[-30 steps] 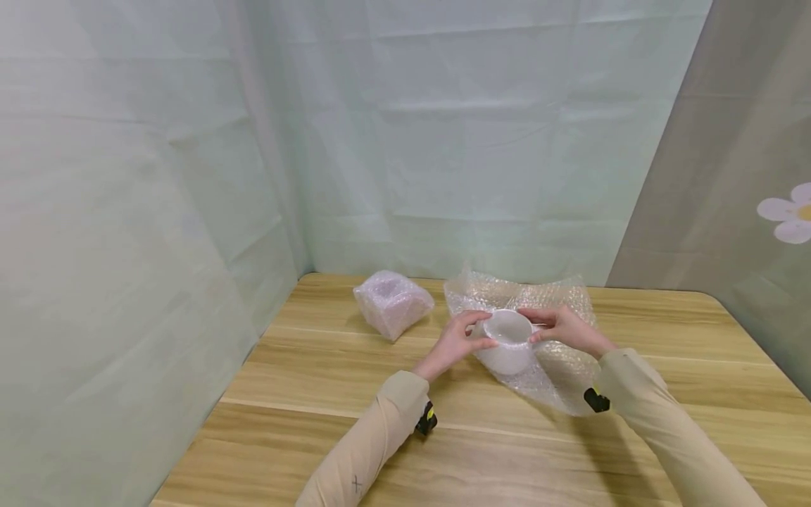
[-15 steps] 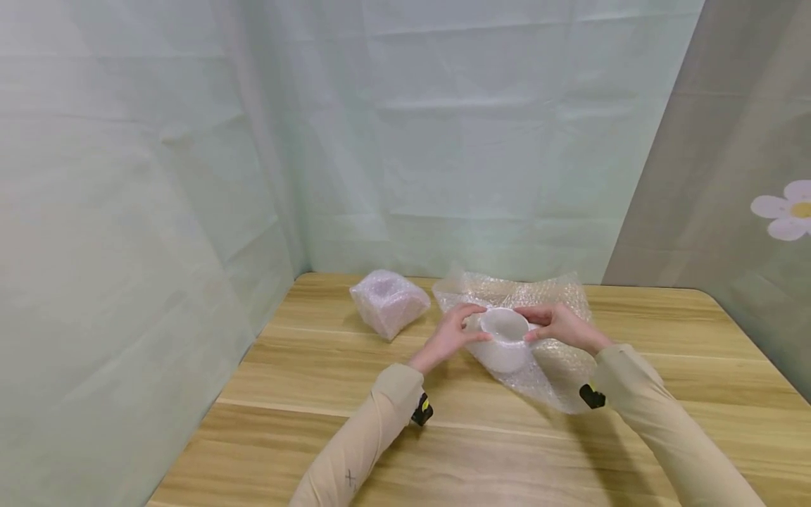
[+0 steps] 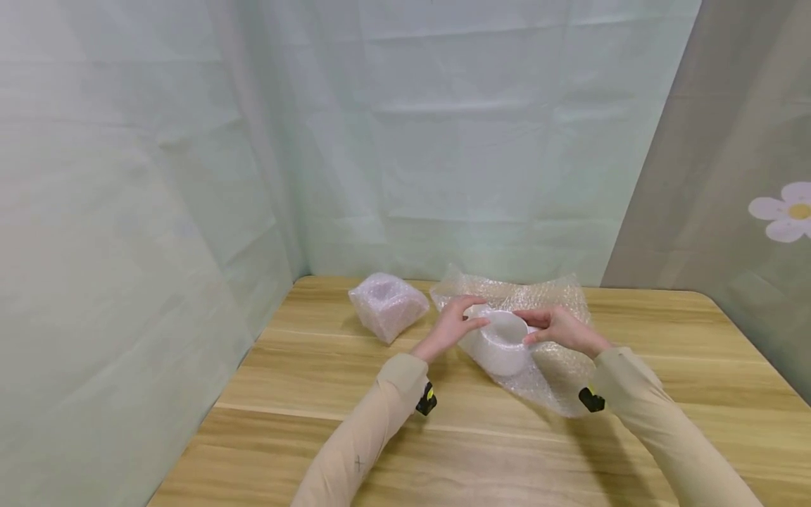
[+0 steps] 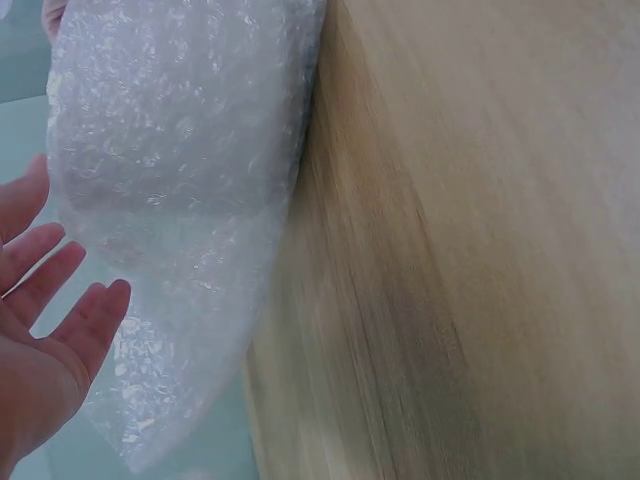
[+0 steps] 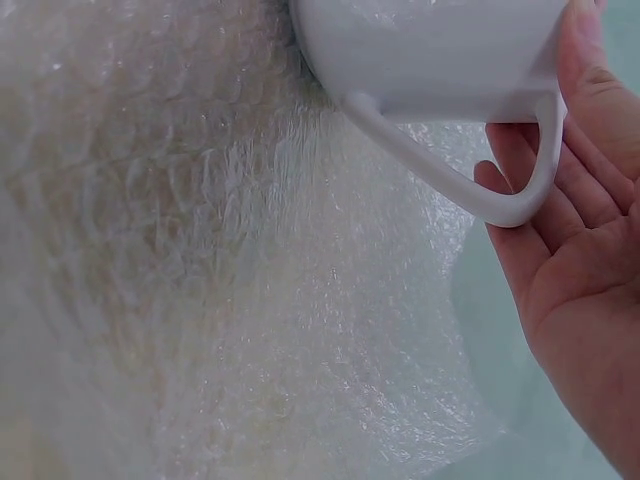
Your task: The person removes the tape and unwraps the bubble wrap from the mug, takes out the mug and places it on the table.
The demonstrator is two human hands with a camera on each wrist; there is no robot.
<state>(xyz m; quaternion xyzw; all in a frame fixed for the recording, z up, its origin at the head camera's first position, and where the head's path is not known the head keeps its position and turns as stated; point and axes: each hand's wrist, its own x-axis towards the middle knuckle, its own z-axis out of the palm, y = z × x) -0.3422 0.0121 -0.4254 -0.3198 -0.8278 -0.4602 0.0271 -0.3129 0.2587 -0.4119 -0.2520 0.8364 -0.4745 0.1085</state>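
A white mug (image 3: 508, 327) stands upright on a sheet of bubble wrap (image 3: 557, 384), its mouth facing up. One side of the wrap (image 4: 180, 110) is drawn up around the mug's left and front. My right hand (image 3: 564, 331) grips the mug at its right rim; in the right wrist view the thumb lies on the mug's wall and the fingers are behind the handle (image 5: 450, 185). To the left of the mug, my left hand (image 3: 450, 325) has its fingers spread and bent slightly. The left wrist view shows that hand (image 4: 45, 340) apart from the wrap, holding nothing.
A bundle in bubble wrap (image 3: 388, 306) sits at the back left of the wooden table (image 3: 481, 458). Pale curtains (image 3: 462, 155) hang right behind the table and along its left side.
My left hand has let go of the mug's left rim and moved slightly up and left, fingers opening. The right hand stays on the mug. The head view has shifted slightly.
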